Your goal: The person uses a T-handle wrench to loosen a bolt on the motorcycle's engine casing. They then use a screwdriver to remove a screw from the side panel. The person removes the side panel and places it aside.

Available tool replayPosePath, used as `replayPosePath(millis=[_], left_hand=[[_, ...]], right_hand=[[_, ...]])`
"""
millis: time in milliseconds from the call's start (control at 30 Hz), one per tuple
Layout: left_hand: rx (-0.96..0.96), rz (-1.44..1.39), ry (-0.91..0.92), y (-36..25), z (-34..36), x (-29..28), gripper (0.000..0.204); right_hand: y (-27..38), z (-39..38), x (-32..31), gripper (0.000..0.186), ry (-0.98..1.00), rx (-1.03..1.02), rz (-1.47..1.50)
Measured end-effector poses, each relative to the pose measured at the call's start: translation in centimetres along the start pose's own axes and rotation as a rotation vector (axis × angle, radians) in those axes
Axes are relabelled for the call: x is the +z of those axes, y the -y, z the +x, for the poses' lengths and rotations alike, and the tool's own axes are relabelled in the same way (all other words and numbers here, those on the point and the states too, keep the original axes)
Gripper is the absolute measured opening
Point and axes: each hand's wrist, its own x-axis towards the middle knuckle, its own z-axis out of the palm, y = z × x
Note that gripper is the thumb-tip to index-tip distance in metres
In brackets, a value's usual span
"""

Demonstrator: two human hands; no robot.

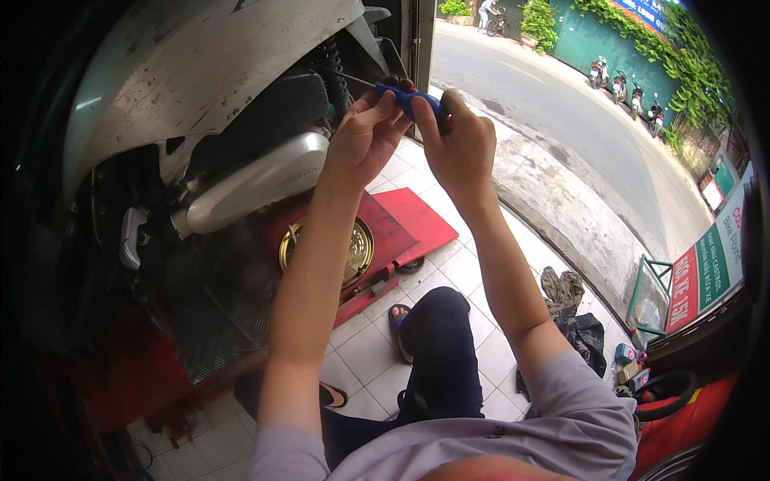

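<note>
Both hands are raised together beside the rear of a scooter (184, 72). Between them lies a screwdriver (407, 99) with a blue handle, its thin metal shaft pointing left toward the scooter's shock absorber (334, 70). My left hand (365, 138) is closed about the front of the handle, near the shaft. The back end is gripped by my right hand (464, 143), fingers bent over it. Whether the tip touches anything among the dark parts behind the seat-like black piece (285, 104) cannot be made out.
The scooter, with a silver engine cover (253, 184), stands on a red lift platform (425, 220). A round gold tray (365, 244) with small parts sits on it, below my left forearm. Dark rags (581, 337), bottles (626, 353) and a sign (696, 280) are at the right.
</note>
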Motion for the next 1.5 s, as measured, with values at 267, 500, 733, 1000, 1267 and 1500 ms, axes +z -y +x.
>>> replayPosePath(millis=[267, 500, 733, 1000, 1267, 1500], left_hand=[[-0.121, 0.008, -0.118, -1.1, 0.8, -1.1, 0.014], [-0.018, -0.011, -0.145, -0.5, -0.3, 1.8, 0.017], [-0.117, -0.051, -0.054, -1.0, 0.9, -1.2, 0.015], [-0.001, -0.096, -0.142, -0.4, -0.2, 0.9, 0.016], [-0.077, 0.1, -0.312, -0.8, 0.0, 1.7, 0.015], [-0.059, 0.028, -0.111, 0.0, -0.1, 0.6, 0.014]], right_hand=[[0.1, -0.3, -0.7, 0.032, 0.075, -0.096, 0.311], [0.6, -0.2, -0.9, 0.032, 0.166, 0.038, 0.056], [1.0, -0.1, -1.6, 0.029, 0.079, -0.155, 0.213], [1.3, -0.1, -1.0, 0.031, 0.058, 0.007, 0.025], [1.8, 0.2, -1.7, 0.026, 0.128, -0.082, 0.154], [-0.5, 0.6, 0.5, 0.039, 0.089, 0.084, -0.232]])
